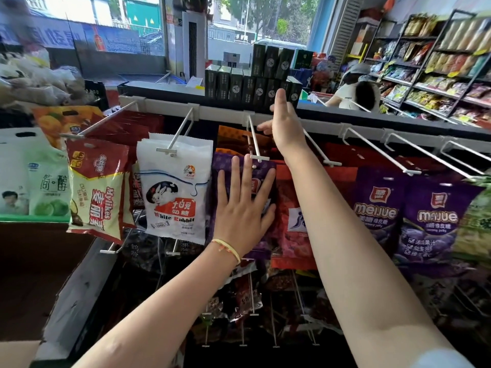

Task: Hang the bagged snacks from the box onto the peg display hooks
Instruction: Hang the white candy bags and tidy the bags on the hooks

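Note:
My left hand (245, 205) lies flat, fingers spread, against a purple snack bag (225, 168) hanging on a white peg hook (255, 140). My right hand (285, 123) reaches higher with fingers extended, resting by the base of that hook at the white rail (218, 111); it holds nothing. To the left hang a white White Rabbit bag (175, 187) and a red-and-cream Mylikes bag (97, 189). Two purple Meijue bags (380, 205) hang to the right. A cardboard box (29, 261) sits at lower left, its contents hidden.
Bare white hooks (377, 150) stick out at the upper right. Dark green cartons (255, 83) stand on the ledge above the rail. Lower peg rows hold several dark bags (247, 296). A person (353, 91) sits by stocked shelves (435, 75) at the far right.

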`<state>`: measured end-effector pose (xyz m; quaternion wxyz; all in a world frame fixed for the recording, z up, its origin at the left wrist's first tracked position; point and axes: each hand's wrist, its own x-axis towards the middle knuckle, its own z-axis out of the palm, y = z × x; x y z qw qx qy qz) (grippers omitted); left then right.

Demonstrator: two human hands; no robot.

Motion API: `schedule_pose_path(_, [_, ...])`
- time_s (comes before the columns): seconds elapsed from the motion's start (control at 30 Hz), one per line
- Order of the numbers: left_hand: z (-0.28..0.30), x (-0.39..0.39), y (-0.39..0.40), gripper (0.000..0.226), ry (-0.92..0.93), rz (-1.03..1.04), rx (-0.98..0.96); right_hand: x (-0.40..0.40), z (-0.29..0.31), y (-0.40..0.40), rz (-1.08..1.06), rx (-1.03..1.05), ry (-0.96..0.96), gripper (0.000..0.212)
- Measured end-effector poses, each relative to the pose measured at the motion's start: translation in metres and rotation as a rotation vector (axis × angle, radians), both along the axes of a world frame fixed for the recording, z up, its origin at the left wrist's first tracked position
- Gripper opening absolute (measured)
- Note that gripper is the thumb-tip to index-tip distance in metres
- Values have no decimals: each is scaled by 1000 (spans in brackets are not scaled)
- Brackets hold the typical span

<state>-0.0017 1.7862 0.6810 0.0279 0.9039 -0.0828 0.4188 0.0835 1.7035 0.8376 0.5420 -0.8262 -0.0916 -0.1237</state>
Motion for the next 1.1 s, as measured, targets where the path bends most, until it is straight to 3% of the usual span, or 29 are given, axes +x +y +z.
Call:
schedule_pose_path(0.17, [-1,1,0,66,-16,-13,-4,5,6,7,158,-32,106,70])
schedule_pose_path(0.33, [-1,0,0,66,-15,-2,5,15,2,12,146,-82,173,78])
schedule_pose_path(0.77, [0,-2,-2,67,22,5,-10,-24,5,-5,206,-156,137,80])
schedule_pose_path(1.0, [-6,-10,-1,68,68,3,14,-47,-6,-16,154,-238,-29,70])
schedule_pose_path(1.1, [-16,-17,-1,70,71,0,14,-71,-19,-27,20,-173,-286,47])
